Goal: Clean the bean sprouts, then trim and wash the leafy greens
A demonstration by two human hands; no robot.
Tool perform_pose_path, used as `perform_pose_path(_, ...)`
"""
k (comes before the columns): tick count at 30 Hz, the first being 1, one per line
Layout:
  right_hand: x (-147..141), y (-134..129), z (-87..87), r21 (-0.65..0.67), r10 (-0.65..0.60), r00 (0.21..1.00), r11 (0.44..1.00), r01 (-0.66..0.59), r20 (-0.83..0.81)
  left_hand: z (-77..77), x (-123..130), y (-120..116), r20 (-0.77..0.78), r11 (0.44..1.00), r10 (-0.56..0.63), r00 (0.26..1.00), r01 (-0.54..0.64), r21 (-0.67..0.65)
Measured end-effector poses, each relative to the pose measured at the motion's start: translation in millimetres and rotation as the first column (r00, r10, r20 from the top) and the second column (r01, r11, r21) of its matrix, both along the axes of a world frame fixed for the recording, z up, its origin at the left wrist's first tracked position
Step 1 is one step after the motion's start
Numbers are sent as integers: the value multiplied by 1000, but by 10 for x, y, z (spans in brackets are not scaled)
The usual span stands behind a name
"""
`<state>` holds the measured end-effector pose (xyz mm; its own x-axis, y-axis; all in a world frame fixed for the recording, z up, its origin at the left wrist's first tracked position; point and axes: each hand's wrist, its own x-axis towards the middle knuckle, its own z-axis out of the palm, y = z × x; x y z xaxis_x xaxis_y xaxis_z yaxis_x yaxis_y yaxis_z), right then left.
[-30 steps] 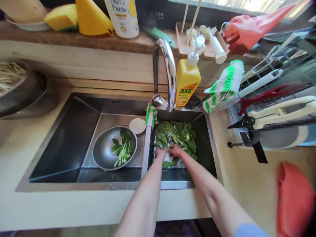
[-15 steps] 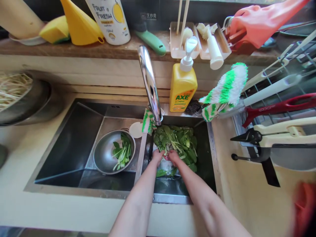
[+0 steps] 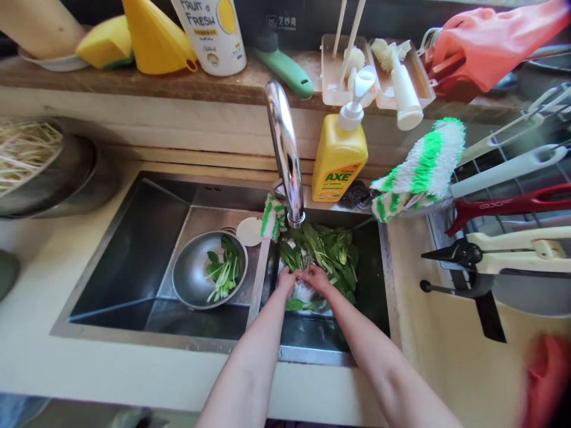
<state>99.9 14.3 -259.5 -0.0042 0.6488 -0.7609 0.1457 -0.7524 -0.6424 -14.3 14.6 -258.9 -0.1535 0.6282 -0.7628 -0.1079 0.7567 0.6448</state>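
Observation:
In the right sink basin [image 3: 335, 355], my left hand [image 3: 286, 280] is closed around some leafy greens, whose leaves stick up beyond its fingers. Right beside it, fingertips almost touching, my right hand [image 3: 316, 280] is closed with its fingers curled at the same greens; the stems between the hands are mostly hidden. A heap of wet leafy greens [image 3: 339, 252] fills the basin behind and to the right of both hands. The faucet [image 3: 285, 151] arches over the heap. In the left basin [image 3: 120, 249], a metal bowl [image 3: 186, 267] holds a small bunch of greens [image 3: 226, 267].
A striped cloth [image 3: 273, 217] hangs over the divider near a white disc [image 3: 250, 231]. Behind stands a yellow soap bottle [image 3: 339, 157]. At right are a striped duster [image 3: 422, 166], scissors [image 3: 513, 249] and a wire rack [image 3: 513, 172]; at left, a pot [image 3: 66, 172] of pale strands.
Both hands have shifted slightly among the greens, and more leaves now show upright by my left hand. The whole view has moved a little, sliding most things rightward.

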Motion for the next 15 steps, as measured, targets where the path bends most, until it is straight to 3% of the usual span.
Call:
perform_pose_path(9, -37, 7, -120, -95, -138, 990, 986, 138, 9, 12, 169, -9, -54, 987, 161, 986, -160, 15)
perform_pose_path(15, -72, 70, -20, -156, -283, 953, 952, 265, -108, 21, 204, 47, 14, 963, 267, 964, -267, -25)
